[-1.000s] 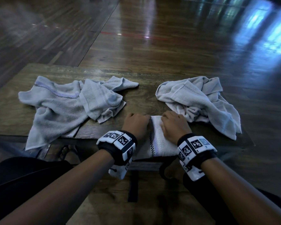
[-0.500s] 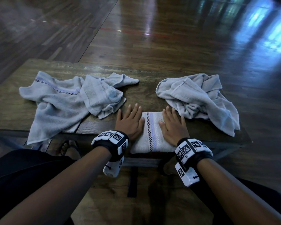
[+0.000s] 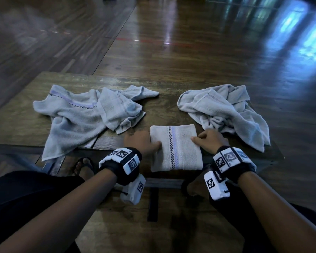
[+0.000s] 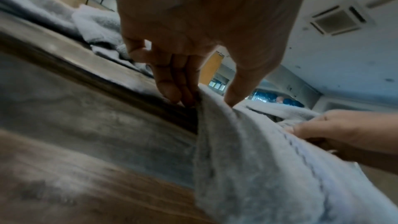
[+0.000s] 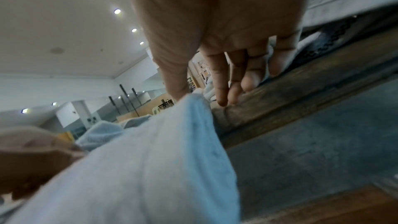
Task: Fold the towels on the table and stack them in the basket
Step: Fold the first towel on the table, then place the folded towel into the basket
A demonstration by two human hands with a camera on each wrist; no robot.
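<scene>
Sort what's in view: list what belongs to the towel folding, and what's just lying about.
Part of the job:
folded towel, pinched by left hand and right hand
crumpled towels left
crumpled towel right
table

Just about:
sandal below the table
wood floor

Head cam looked down and forward over the table [image 3: 164, 92] from above. 2 wrist cams sat low, close under each palm, facing along the fingers — both shared the folded towel [image 3: 175, 148] with the head view.
</scene>
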